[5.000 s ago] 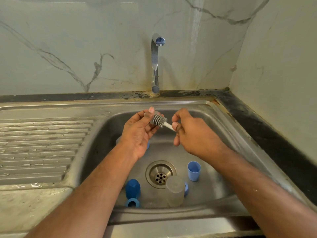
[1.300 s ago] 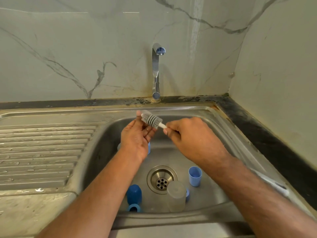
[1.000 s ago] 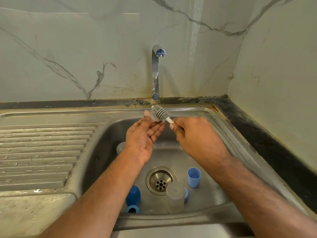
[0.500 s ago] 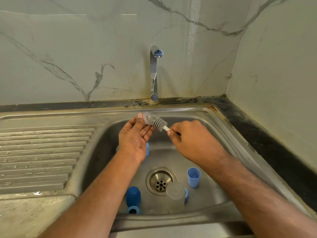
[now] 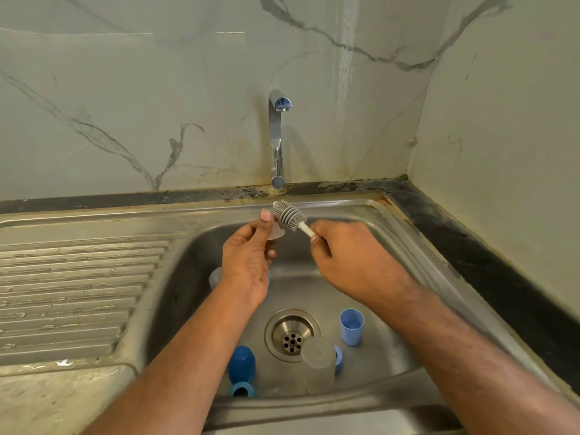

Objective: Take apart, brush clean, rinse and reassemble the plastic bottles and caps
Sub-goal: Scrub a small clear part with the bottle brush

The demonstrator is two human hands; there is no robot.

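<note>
Brush (image 5: pixel 289 216) lifted higher than half a second ago; right hand (image 5: pixel 342 255) fingers pinch its handle, left hand (image 5: pixel 248 259) fingers pinching clear cap (image 5: pixel 276 233).

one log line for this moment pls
step: brushing | left hand: holds clear cap | right hand: grips brush against cap | place: over sink | tap: no water seen

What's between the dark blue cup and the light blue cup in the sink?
In the head view, the drain and a clear cup sit between the dark blue cup and light blue cup.
</note>
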